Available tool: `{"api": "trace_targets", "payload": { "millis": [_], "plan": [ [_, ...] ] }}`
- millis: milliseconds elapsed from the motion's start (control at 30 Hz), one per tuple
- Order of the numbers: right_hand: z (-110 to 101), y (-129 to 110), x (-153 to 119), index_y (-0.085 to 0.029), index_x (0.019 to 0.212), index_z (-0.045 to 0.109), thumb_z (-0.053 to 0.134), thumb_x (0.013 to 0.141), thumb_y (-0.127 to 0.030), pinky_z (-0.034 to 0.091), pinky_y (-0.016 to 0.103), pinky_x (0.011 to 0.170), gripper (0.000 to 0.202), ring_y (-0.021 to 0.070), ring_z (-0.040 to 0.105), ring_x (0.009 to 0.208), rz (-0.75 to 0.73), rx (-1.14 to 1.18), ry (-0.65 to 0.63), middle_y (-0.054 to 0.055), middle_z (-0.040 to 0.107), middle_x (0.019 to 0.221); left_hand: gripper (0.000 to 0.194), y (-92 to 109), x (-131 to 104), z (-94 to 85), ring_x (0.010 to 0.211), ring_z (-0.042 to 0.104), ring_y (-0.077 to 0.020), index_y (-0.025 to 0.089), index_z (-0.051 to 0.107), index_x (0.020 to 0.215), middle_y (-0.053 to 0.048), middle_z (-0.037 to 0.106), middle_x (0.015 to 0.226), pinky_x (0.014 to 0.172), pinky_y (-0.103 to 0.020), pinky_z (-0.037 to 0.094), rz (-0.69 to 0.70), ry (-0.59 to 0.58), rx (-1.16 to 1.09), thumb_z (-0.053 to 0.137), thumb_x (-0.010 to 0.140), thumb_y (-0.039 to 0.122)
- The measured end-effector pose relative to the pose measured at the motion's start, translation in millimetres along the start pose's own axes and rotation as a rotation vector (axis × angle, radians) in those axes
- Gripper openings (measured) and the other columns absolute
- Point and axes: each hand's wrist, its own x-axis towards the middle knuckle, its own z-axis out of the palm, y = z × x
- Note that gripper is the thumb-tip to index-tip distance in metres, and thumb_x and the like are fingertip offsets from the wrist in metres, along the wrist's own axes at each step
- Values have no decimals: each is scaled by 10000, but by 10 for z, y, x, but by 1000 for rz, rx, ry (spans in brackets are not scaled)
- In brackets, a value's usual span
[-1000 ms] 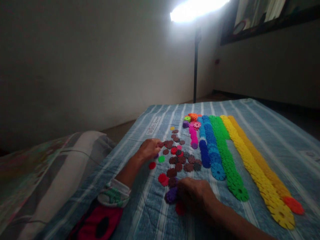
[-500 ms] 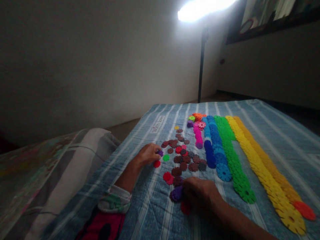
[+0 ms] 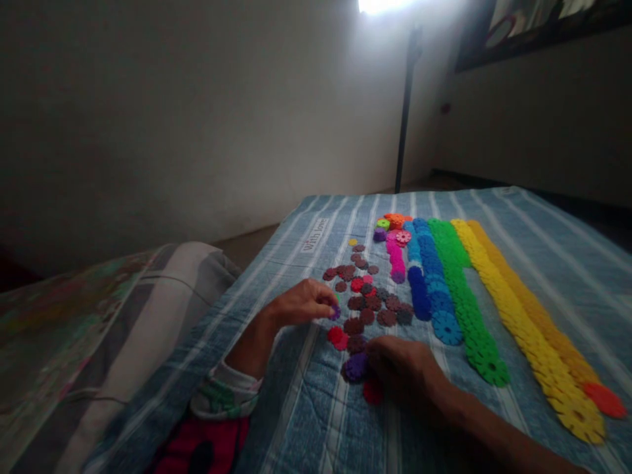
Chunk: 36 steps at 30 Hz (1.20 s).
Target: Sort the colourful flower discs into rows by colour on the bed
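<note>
My left hand (image 3: 307, 301) is closed in a pinch on a small purple notched disc (image 3: 335, 312), just left of the scattered discs. My right hand (image 3: 407, 368) is curled, its fingertips at the right edge of a purple disc pile (image 3: 355, 367); those fingertips are partly hidden. Beside that pile lie a dark red-brown disc (image 3: 356, 343) and a bright red disc (image 3: 372, 393). Two overlapping red discs (image 3: 338, 338) sit between the hands. Farther back, brown discs (image 3: 347, 272) and grey discs (image 3: 405, 313) are strewn loosely.
Overlapping rows of blue (image 3: 447, 327), green (image 3: 486, 365), yellow (image 3: 575, 411) and orange-yellow discs (image 3: 530, 309) run along the striped blue cloth (image 3: 291, 421). A magenta row (image 3: 397, 260) is shorter. Behind stands a lit lamp on a dark pole (image 3: 405, 125).
My left hand has moved rightward with the purple disc, covering the lone red disc and most of the green one. My right hand stays by the purple pile. The view has tilted slightly downward.
</note>
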Motion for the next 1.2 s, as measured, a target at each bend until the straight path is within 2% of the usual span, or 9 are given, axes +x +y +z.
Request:
{"api": "trace_targets", "payload": {
  "millis": [133, 233, 400, 533, 733, 867, 1000, 1200],
  "plan": [
    [-46, -37, 9, -193, 763, 594, 420, 884, -197, 331, 201, 517, 212, 103, 518, 531, 25, 62, 12, -8, 598, 628, 202, 255, -73, 179, 590, 537, -88, 140, 732, 864, 16, 651, 655, 542, -173, 365, 114, -236, 22, 634, 703, 209],
    [-66, -43, 9, -196, 735, 588, 432, 880, -206, 325, 199, 509, 213, 100, 509, 527, 32, 84, 10, -11, 588, 618, 201, 352, -74, 309, 599, 545, -83, 150, 733, 871, 27, 655, 669, 537, -163, 363, 153, -303, 83, 645, 690, 146],
    [-59, -21, -6, -186, 811, 624, 440, 871, -203, 339, 198, 515, 194, 102, 531, 544, 19, 93, 24, 0, 625, 660, 217, 417, -58, 405, 621, 561, -83, 169, 728, 860, 44, 646, 656, 548, -152, 373, 209, -303, 230, 653, 668, 100],
    [-63, -21, -9, -184, 782, 607, 424, 891, -208, 342, 202, 523, 214, 103, 526, 554, 38, 89, -6, 3, 624, 665, 267, 449, -55, 412, 621, 566, -96, 193, 725, 903, 47, 660, 670, 546, -169, 377, 203, -304, 316, 657, 660, 107],
    [-100, -31, -5, -191, 774, 602, 442, 891, -232, 332, 202, 519, 202, 101, 505, 552, 43, 131, -4, -7, 605, 646, 119, 550, -133, 412, 570, 518, -97, 182, 689, 760, 49, 618, 634, 517, -200, 348, 195, -289, 421, 699, 643, 163],
    [-104, -19, -9, -189, 801, 622, 465, 879, -216, 346, 209, 535, 178, 110, 529, 571, 65, 139, -12, 0, 628, 672, 112, 647, -214, 460, 658, 569, -122, 202, 663, 778, 32, 640, 711, 588, -211, 399, 184, -272, 556, 698, 671, 199],
    [-114, -17, -11, -187, 856, 641, 467, 892, -211, 370, 213, 563, 180, 118, 567, 609, 67, 157, -20, 11, 665, 729, 172, 707, -264, 553, 803, 626, -189, 209, 651, 843, -13, 681, 851, 701, -267, 472, 143, -225, 708, 703, 681, 234],
    [-135, -41, 1, -190, 776, 607, 446, 899, -220, 348, 210, 533, 205, 109, 532, 564, 19, 150, 48, 4, 626, 664, 178, 698, -291, 656, 804, 636, -220, 175, 616, 840, -58, 673, 855, 737, -319, 510, 161, -173, 797, 693, 695, 243]
  ]
}}
